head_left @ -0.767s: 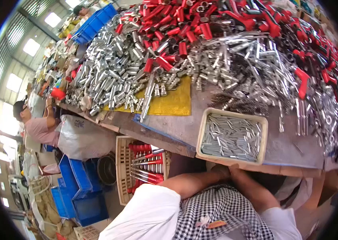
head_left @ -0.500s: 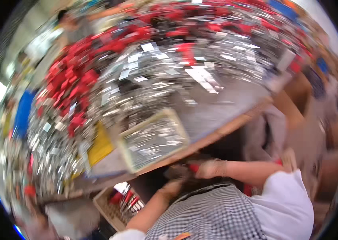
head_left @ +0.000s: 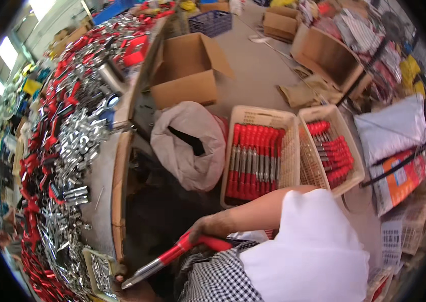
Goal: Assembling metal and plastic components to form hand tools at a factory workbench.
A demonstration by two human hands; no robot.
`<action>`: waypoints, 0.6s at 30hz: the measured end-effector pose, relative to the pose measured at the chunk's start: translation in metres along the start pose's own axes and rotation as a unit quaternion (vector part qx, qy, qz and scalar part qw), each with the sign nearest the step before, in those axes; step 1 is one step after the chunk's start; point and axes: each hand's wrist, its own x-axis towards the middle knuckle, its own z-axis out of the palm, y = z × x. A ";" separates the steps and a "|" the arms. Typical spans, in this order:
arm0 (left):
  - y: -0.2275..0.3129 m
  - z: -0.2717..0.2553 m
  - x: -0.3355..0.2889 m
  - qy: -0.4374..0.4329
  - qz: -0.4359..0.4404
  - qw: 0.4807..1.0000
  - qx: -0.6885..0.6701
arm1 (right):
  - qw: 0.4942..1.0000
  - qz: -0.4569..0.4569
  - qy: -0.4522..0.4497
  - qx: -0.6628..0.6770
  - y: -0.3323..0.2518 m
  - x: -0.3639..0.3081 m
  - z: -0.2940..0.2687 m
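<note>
My right hand [head_left: 214, 225] is wrapped around the red grip of a red and silver tool [head_left: 173, 252], which slants down in front of my checked apron [head_left: 221, 274], its silver end low and to the left. My left hand [head_left: 141, 292] is at that end, by the counter [head_left: 98, 182] edge; the end meets my fingers, but I cannot tell whether they close on it. Just left sits a pale tray [head_left: 90, 272] of small silver pins.

I judge the tool stiff and solid, moderately heavy, hardly fragile. The bare silver length looks smooth and likely slippery, so the red grip is the surer hold, with a light steadying touch further along.

To my right, on the floor, a cream crate [head_left: 267, 115] holds a row of red and silver tools, with a second crate [head_left: 352, 182] beside it.
</note>
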 end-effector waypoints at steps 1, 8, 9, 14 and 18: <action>0.014 0.015 0.000 -0.010 0.000 1.000 0.006 | 1.000 0.009 -0.005 0.007 0.005 0.004 -0.004; 0.103 0.131 0.035 -0.376 0.172 0.911 -0.015 | 0.966 -0.124 0.066 -0.217 -0.012 0.004 -0.003; 0.111 0.148 0.026 -0.372 0.117 0.921 0.005 | 0.910 -0.121 0.159 -0.364 -0.021 -0.007 -0.001; 0.071 0.241 -0.011 -0.621 0.219 0.732 0.174 | 0.722 -0.191 0.366 -0.555 0.007 -0.067 -0.075; 0.024 0.222 -0.003 -0.599 0.341 0.649 0.321 | 0.677 -0.195 0.610 -0.363 0.017 -0.131 -0.130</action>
